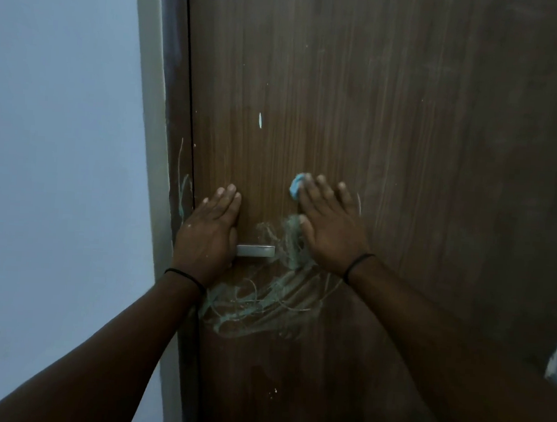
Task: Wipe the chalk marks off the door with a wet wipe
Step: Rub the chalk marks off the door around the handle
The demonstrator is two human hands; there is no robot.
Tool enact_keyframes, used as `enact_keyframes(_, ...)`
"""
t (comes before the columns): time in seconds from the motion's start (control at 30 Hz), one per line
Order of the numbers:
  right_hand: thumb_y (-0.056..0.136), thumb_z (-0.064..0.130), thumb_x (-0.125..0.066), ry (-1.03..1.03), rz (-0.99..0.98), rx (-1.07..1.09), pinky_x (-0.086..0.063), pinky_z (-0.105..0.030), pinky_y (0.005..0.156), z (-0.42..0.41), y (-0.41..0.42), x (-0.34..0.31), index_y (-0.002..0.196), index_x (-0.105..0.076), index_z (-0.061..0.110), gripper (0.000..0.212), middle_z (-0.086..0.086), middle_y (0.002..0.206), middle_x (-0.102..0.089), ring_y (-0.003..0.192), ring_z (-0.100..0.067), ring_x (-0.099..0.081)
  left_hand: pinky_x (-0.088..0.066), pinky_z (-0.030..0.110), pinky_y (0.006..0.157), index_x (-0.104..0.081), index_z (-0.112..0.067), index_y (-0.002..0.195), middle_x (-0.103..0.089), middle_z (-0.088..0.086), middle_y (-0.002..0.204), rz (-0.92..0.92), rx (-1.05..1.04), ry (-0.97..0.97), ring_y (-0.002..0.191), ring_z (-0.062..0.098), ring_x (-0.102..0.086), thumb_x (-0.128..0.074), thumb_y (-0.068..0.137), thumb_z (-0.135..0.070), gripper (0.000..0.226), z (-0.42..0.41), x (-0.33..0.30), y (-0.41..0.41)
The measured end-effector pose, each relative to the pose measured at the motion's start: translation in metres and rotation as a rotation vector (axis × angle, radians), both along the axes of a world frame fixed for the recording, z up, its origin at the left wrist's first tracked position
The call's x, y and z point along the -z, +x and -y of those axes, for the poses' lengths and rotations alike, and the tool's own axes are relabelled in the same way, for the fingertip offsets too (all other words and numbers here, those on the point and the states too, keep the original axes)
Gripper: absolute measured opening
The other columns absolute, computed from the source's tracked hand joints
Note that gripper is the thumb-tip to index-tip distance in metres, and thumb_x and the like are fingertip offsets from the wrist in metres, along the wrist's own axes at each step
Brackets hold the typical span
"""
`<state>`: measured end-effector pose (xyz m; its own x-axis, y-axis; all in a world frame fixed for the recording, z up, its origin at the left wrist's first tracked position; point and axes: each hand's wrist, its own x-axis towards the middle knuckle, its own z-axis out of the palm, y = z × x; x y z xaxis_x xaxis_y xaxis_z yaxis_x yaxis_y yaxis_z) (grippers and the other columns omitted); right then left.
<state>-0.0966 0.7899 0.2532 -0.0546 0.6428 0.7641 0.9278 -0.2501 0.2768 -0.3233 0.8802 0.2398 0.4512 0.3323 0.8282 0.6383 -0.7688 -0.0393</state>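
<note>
- Your right hand (331, 221) lies flat against the brown wooden door (408, 121), palm to the surface, fingers spread and pointing up and slightly left; it presses rather than grips.
- The blue wet wipe (296, 185) is pinned between that hand and the door, a crumpled edge showing just past your index fingertip.
- Your right forearm rises from the lower right, a thin dark band (359, 266) around the wrist.
- Your left hand (211, 229) also rests open on the door near its left edge, fingers together and pointing up, holding nothing.
- Its heel covers the left end of the metal handle (256, 251), which juts out to the right.
- The pale greenish chalk marks (264, 295) sprawl below the handle and between your wrists, with a smudge just beside your right thumb.
- More faint scribbles run along the door frame (172, 157), left of your left hand.
</note>
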Motion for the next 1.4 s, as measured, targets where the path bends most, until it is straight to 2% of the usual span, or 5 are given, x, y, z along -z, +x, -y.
enact_keyframes(0.53, 0.101, 0.022, -0.032, -0.056, 0.02, -0.16, -0.009, -0.043, 0.121, 0.006, 0.005, 0.023, 0.151, -0.017, 0.01, 0.054, -0.007, 0.16, -0.012, 0.148, -0.02, -0.001, -0.019, 0.042, 0.12, -0.039, -0.002, 0.145, -0.035, 0.015, 0.153, 0.029, 0.022, -0.029, 0.144, 0.029, -0.029, -0.047, 0.091, -0.007, 0.055, 0.0, 0.008, -0.001)
enact_keyframes(0.67, 0.089, -0.006, -0.056, 0.108, 0.028, -0.335, -0.03, -0.044, 0.114, -0.004, 0.0, 0.018, 0.136, -0.047, 0.0, 0.049, -0.017, 0.147, -0.041, 0.139, -0.03, -0.035, -0.018, 0.041, 0.12, -0.04, -0.002, 0.144, -0.036, 0.015, 0.153, 0.05, 0.022, -0.025, 0.144, 0.028, -0.029, -0.046, 0.09, -0.007, 0.055, 0.001, 0.009, 0.001)
enact_keyframes(0.83, 0.09, 0.012, -0.061, 0.346, -0.073, -0.387, -0.049, -0.032, 0.083, -0.022, -0.002, 0.01, 0.099, -0.068, 0.012, 0.012, 0.004, 0.107, -0.063, 0.103, -0.007, -0.055, -0.019, 0.041, 0.121, -0.041, -0.003, 0.144, -0.037, 0.014, 0.152, 0.051, 0.041, -0.026, 0.144, 0.027, -0.03, -0.051, 0.09, -0.002, 0.054, -0.001, 0.008, 0.0)
enact_keyframes(1.07, 0.079, 0.002, -0.072, 0.255, 0.008, -0.524, -0.054, -0.035, 0.068, -0.028, -0.039, 0.009, 0.094, -0.071, 0.0, 0.015, -0.014, 0.091, -0.067, 0.083, -0.029, -0.062, -0.02, 0.042, 0.12, -0.043, -0.002, 0.142, -0.039, 0.016, 0.15, 0.096, 0.056, -0.031, 0.143, 0.029, -0.032, -0.046, 0.09, -0.007, 0.053, -0.003, 0.011, 0.004)
enact_keyframes(1.4, 0.087, 0.012, -0.065, 0.087, 0.156, -0.556, -0.051, -0.04, 0.079, -0.024, -0.001, 0.025, 0.103, -0.07, 0.005, 0.018, -0.014, 0.103, -0.066, 0.095, -0.028, -0.059, -0.017, 0.037, 0.121, -0.041, -0.007, 0.144, -0.037, 0.01, 0.153, 0.054, 0.023, -0.033, 0.145, 0.024, -0.029, -0.048, 0.091, -0.007, 0.053, -0.001, 0.007, -0.001)
